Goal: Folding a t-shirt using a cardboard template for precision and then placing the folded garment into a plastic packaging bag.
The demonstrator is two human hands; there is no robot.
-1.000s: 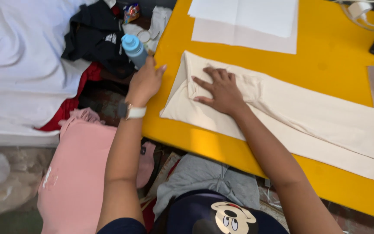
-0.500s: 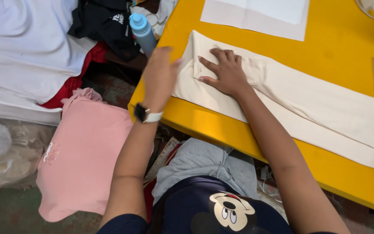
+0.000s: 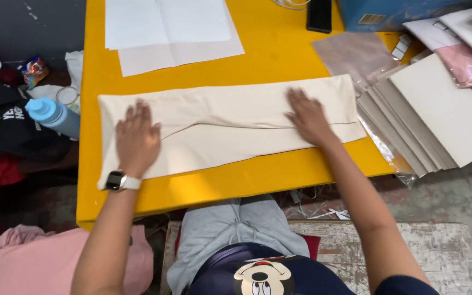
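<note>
Folded cream cloth (image 3: 230, 123) lies flat on the yellow table (image 3: 279, 52), long axis running left to right, parallel to the near table edge and close to it. Its left end sits near the table's left edge; its right end reaches toward the stacked items at the right. A fold line runs along the length through the middle.

Left hand (image 3: 136, 139) is spread flat, palm down, on the left part of the cloth, fingers pointing toward the far edge. A smartwatch (image 3: 117, 181) is on that wrist. Right hand (image 3: 308, 117) is also flat, palm down, on the right part of the cloth. Both hands are spread flat and well apart, pressing, gripping nothing.

White paper sheets (image 3: 170, 30) lie at the far edge, beyond the cloth. Grey cardboard sheets (image 3: 438, 117) are stacked at the right edge, fanned out, partly inside a clear plastic bag (image 3: 356, 54). A black phone (image 3: 319, 15) lies at the far edge. A blue box (image 3: 389, 12) sits at the far right corner; contents not visible. Off the table's left edge stands a blue bottle (image 3: 53, 114), beside dark clothing (image 3: 6, 131). Pink cloth (image 3: 34, 259) lies below, near left.
</note>
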